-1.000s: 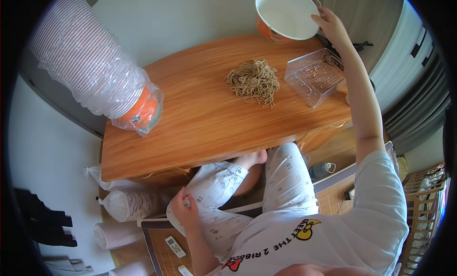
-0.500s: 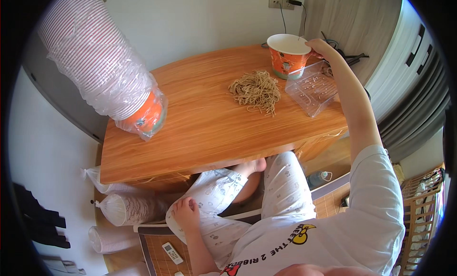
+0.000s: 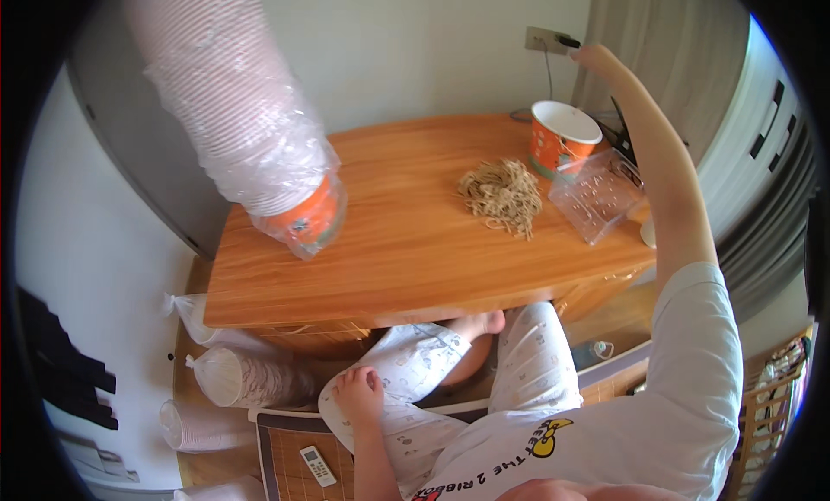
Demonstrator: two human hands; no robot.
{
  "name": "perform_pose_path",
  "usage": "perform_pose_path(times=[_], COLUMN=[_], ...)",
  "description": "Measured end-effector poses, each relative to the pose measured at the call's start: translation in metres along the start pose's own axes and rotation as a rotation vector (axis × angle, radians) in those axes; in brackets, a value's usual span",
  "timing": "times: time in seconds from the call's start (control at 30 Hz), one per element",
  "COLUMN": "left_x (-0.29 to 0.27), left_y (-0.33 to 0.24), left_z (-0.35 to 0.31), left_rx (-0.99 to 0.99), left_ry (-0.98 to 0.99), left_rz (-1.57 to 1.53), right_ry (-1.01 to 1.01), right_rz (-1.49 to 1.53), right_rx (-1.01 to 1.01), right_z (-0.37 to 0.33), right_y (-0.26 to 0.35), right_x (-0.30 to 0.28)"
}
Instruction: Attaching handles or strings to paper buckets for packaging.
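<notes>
My right hand (image 3: 595, 58) is raised above the paper bucket (image 3: 566, 125), in front of the wall. Its fingers are pressed together, and I cannot make out what they hold. The bucket is white inside and orange with green outside, and a thin loop hangs by its side. Beside it lies a clear plastic tray (image 3: 596, 203) with small bits in it. A loose heap of tan strings (image 3: 503, 197) sits on the table to the left of the tray. My left hand (image 3: 359, 393) lies on my knee with its fingers spread, holding nothing.
A tall stack of paper buckets (image 3: 233, 95) in clear plastic leans over the left of the wooden table (image 3: 389, 250). A wall socket (image 3: 538, 38) holds a black plug. More bagged stacks (image 3: 238, 376) and a white remote (image 3: 317, 465) are low at left. A bottle (image 3: 590, 354) stands below.
My right hand has left the bucket's rim and risen toward the socket. My view has shifted, so the table's things appear lower and farther right. My left hand stays on my knee.
</notes>
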State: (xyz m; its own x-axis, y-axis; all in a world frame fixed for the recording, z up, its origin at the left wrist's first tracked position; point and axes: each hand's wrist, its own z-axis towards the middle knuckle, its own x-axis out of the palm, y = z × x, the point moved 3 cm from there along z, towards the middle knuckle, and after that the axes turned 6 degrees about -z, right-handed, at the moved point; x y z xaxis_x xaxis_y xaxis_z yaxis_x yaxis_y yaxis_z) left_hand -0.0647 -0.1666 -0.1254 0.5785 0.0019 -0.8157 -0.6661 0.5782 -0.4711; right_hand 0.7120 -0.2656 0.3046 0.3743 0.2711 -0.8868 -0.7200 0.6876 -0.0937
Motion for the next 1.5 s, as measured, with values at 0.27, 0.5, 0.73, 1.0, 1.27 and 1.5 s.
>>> perform_pose_path(times=[0.27, 0.5, 0.73, 1.0, 1.27, 1.5], left_x=[-0.015, -0.004, -0.008, -0.005, -0.005, -0.005], left_y=[0.031, 0.019, 0.022, 0.027, 0.026, 0.027], left_z=[-0.006, 0.003, -0.001, 0.0, 0.0, 0.0], left_rx=[-0.062, 0.026, 0.043, 0.041, 0.039, 0.061], left_ry=[-0.102, -0.141, -0.178, -0.163, -0.154, -0.183], left_rz=[0.08, -0.012, -0.013, -0.009, 0.002, -0.021], right_ry=[-0.533, -0.612, -0.224, -0.396, -0.339, -0.324], right_rz=[0.64, 0.527, 0.535, 0.124, 0.116, 0.266], right_rx=[-0.476, -0.839, -0.764, -0.919, -0.856, -0.86], right_z=[-0.042, -0.044, -0.055, -0.079, -0.099, -0.084], right_y=[0.409, 0.54, 0.574, 0.571, 0.567, 0.557], right_x=[-0.276, -0.358, -0.374, -0.392, -0.408, -0.424])
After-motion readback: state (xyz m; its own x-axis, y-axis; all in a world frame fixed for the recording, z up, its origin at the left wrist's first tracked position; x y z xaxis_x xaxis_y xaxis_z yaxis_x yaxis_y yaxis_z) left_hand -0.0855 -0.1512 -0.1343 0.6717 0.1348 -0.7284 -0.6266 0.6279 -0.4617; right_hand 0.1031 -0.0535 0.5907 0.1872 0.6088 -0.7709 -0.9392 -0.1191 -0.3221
